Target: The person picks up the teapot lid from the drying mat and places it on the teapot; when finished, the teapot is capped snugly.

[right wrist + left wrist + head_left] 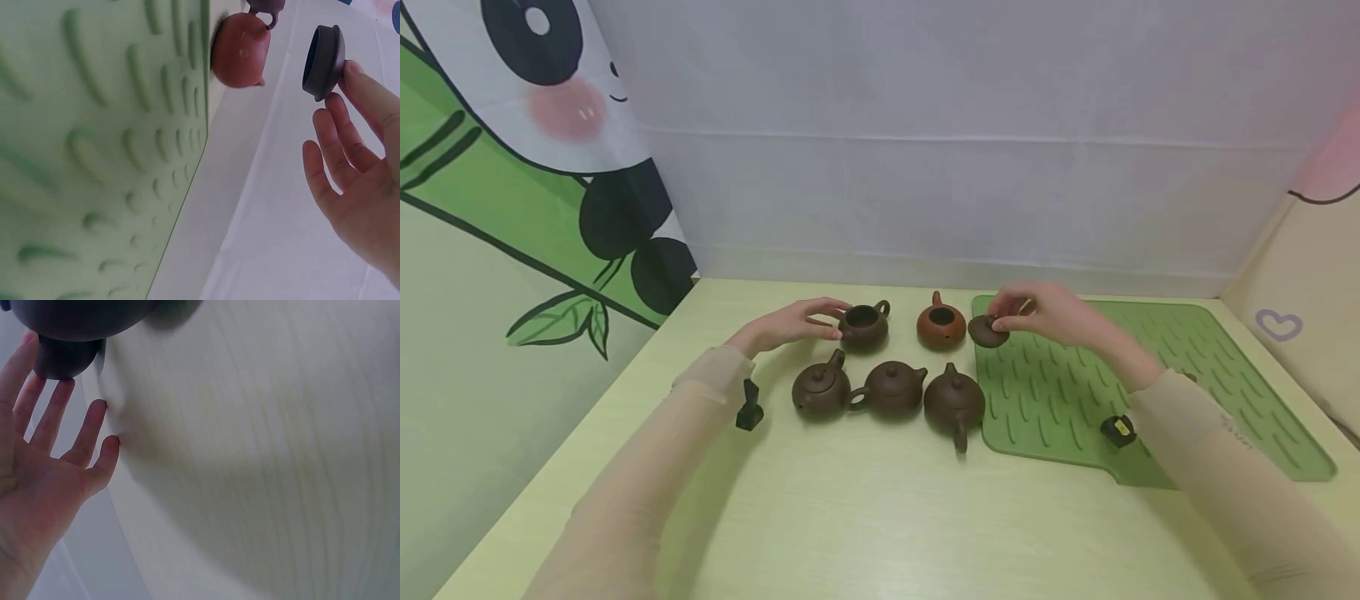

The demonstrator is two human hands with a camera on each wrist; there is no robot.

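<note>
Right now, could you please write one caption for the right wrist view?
A right hand pinches a dark lid, with a reddish teapot and green mat nearby.

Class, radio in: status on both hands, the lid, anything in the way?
Left hand at open dark pot. Right hand pinches lid, held up, not on any pot. Red pot between lid and dark pot, possibly in the way.

Teapots [892, 391] on table [850, 517], mat [1045, 400] rightward

2 beige sleeves [625, 475], faint lettering [1236, 431], black wrist cameras [748, 413]
</note>
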